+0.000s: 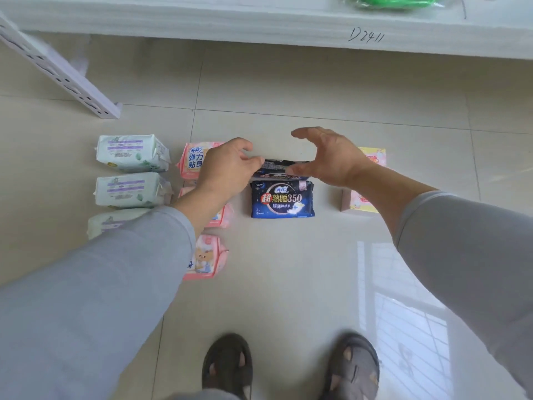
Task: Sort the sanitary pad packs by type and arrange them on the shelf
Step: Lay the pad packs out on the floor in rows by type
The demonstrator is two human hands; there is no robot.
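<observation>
Both hands reach down to the far one of two dark navy plastic pad packs (281, 168) lying on the beige tiled floor (288, 269). The left hand (226, 166) has its fingertips against that pack's left end; whether they actually pinch it I cannot tell. The right hand (326, 157) is spread wide, fingers arched above the pack's right end and thumb low beside it, clasping nothing.

Just near of that pack lies the second navy pack (282, 200), face up with "350" printed on it.

To the left runs a column of pink plastic packs (206, 256), partly hidden by the left forearm. Further left is a column of three white packs with purple and green print (131, 153). To the right sit two pale pink and yellow packs (360, 202), one far and one near.

Along the far edge runs a white shelf board (259, 24), with a white slotted upright (57, 70) leaning at the far left. Two dark sandalled feet (227, 365) stand at the near edge.
</observation>
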